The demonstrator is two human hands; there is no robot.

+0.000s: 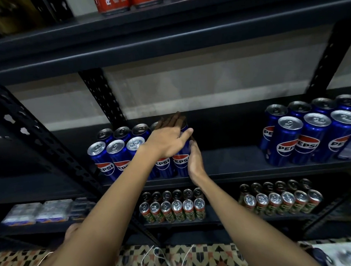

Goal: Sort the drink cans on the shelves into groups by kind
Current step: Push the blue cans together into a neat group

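On the middle shelf, both hands steady rigid, slippery Pepsi cans: left hand fingers flat on top, right hand fingers straight at three o'clock; grasp mid-wall.

Middle shelf: one group of blue Pepsi cans stands near its left end, a second group at its right end. The left hand lies flat across the left group's tops. The right hand presses that group's right side, fingers straight.
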